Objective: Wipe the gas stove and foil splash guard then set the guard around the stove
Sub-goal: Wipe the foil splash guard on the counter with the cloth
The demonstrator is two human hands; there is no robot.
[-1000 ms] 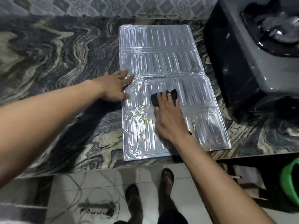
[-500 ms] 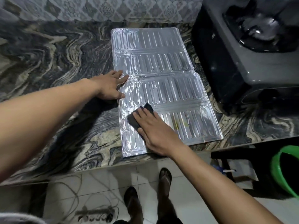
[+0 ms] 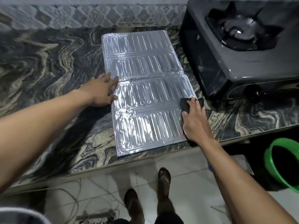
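Left hand [image 3: 101, 92] flat, pinning guard's left edge; right hand [image 3: 195, 120] presses dark cloth [image 3: 184, 105] at right edge. Foil splash guard [image 3: 145, 94] long axis runs away from body; stove [image 3: 234, 62] just right, right hand nearer.

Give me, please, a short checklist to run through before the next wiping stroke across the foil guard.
1. Foil splash guard lies flat on the counter: ok.
2. Left hand pins its left edge: ok.
3. Right hand presses the dark cloth onto the foil: ok.
4. Cloth sits at the guard's right edge, so stroke leftward: ok.
5. Gas stove stands apart from the guard: ok.
6. Foil free of residue: cannot tell.
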